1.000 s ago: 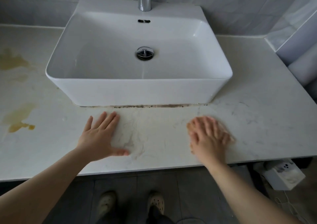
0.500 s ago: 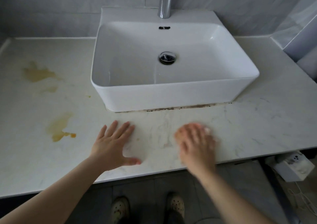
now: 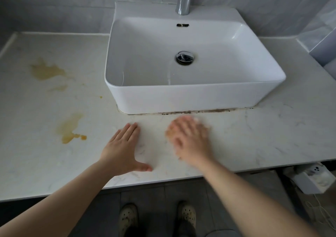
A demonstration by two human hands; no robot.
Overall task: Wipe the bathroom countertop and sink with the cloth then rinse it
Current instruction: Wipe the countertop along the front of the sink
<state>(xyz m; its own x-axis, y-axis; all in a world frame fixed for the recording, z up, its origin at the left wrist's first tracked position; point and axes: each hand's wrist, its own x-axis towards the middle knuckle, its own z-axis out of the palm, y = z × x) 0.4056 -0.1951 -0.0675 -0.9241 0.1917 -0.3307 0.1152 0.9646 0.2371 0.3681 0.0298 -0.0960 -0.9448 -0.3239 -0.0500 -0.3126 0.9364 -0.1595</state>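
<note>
Two bare hands lie on the pale marble-look countertop (image 3: 272,136) before one white rectangular basin (image 3: 190,95). The left hand (image 3: 123,151) lies flat, fingers spread, empty. The blurred right hand (image 3: 189,142) seemingly presses a pale cloth (image 3: 197,121) flat. Three yellow-brown stains (image 3: 45,71) sit left.

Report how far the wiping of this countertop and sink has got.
Done: nothing looks finished. In hand: the right hand, motion-blurred, presses flat on the countertop before the sink, apparently wiping; the cloth beneath it hardly shows. The left hand rests flat beside it. Left: the yellow stains on the left side, the dark grime line at the sink's base, the sink itself, and rinsing.
</note>
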